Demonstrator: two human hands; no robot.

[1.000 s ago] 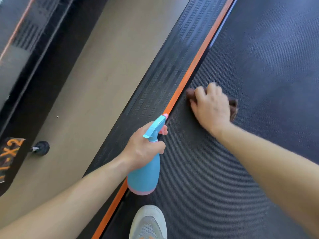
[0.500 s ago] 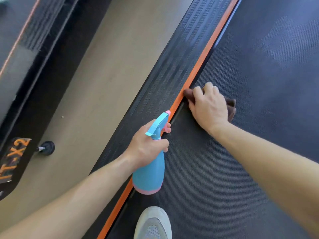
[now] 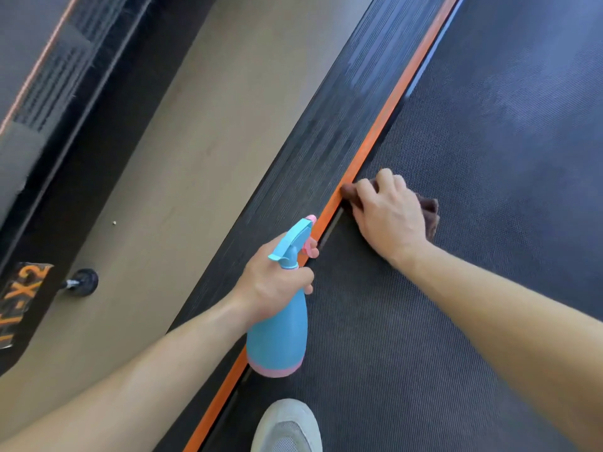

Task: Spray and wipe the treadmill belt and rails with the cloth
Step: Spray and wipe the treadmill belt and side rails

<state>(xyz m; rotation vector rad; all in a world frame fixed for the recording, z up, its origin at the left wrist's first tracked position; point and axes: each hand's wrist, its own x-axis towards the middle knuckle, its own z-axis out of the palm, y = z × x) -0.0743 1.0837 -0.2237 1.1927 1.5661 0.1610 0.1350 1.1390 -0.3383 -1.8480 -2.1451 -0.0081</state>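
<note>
Head view: the right hand [image 3: 388, 216], fingers curled over the cloth [image 3: 430, 212], presses it at the edge of the belt [image 3: 489, 151] against the orange rail [image 3: 392, 102], which runs away up-right; the left hand [image 3: 270, 282] grips the spray bottle [image 3: 277, 340]

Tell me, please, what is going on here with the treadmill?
A person is cleaning it. The right hand grips a bunched brown cloth and presses it onto the belt, right against the orange strip along the side rail. The left hand holds a blue spray bottle upright by its neck, above the belt's edge, with a finger at the pink trigger. A grey shoe stands on the belt.
</note>
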